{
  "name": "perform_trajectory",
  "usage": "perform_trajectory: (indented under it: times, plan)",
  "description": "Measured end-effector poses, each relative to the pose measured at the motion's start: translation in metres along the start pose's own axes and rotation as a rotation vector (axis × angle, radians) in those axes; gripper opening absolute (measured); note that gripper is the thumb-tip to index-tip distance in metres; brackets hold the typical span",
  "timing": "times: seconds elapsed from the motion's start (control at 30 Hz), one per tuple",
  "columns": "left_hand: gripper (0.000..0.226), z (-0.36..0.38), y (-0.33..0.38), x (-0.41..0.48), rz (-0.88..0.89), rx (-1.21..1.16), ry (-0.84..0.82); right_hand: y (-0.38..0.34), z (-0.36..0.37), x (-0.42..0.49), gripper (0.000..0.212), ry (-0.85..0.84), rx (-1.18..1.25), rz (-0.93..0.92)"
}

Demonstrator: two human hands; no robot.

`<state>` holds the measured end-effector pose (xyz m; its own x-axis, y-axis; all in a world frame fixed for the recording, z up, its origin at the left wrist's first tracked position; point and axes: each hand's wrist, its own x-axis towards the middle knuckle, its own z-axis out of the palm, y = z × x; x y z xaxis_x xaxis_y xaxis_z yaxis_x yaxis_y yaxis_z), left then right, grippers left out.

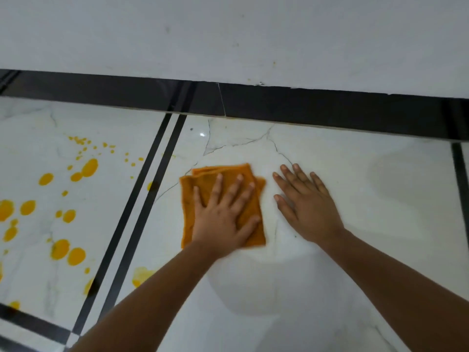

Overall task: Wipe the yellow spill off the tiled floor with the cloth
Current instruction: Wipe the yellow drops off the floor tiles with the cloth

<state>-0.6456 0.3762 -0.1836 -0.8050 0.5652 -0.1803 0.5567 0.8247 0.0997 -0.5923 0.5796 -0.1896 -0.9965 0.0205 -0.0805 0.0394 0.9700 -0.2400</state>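
A folded orange cloth (203, 177) lies flat on the white marbled floor tile (355, 189) in the middle of the view. My left hand (224, 217) presses down on it with fingers spread. My right hand (305, 204) rests flat on the bare tile just right of the cloth, holding nothing. The yellow spill (68, 252) is scattered as many drops and blobs over the tile to the left, beyond a double black stripe (134, 217). A faint smeared yellow patch (142, 274) sits near my left forearm.
A black skirting band (330, 113) runs along the foot of a white wall (228, 34) at the back. Another black stripe (460, 174) crosses the floor at the far right. Thin dark veins mark the tile behind the cloth.
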Motion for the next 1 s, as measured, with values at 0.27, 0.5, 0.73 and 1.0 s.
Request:
perform_trajectory:
  times: [0.27,0.5,0.73,1.0]
  plan:
    - [0.071,0.001,-0.009,-0.021,-0.164,-0.083,0.031,-0.022,-0.018,-0.001,0.07,-0.066,0.055,0.049]
    - [0.08,-0.002,-0.013,-0.054,-0.219,-0.333,0.098,-0.087,-0.036,0.006,0.051,-0.119,0.462,0.302]
    - [0.084,-0.009,-0.039,-0.103,-0.373,-0.43,0.156,-0.153,-0.033,0.026,0.048,-0.117,0.952,0.799]
    - [0.075,-0.01,-0.088,-0.165,-0.628,-0.506,0.306,-0.228,-0.091,0.018,0.021,-0.088,0.88,0.367]
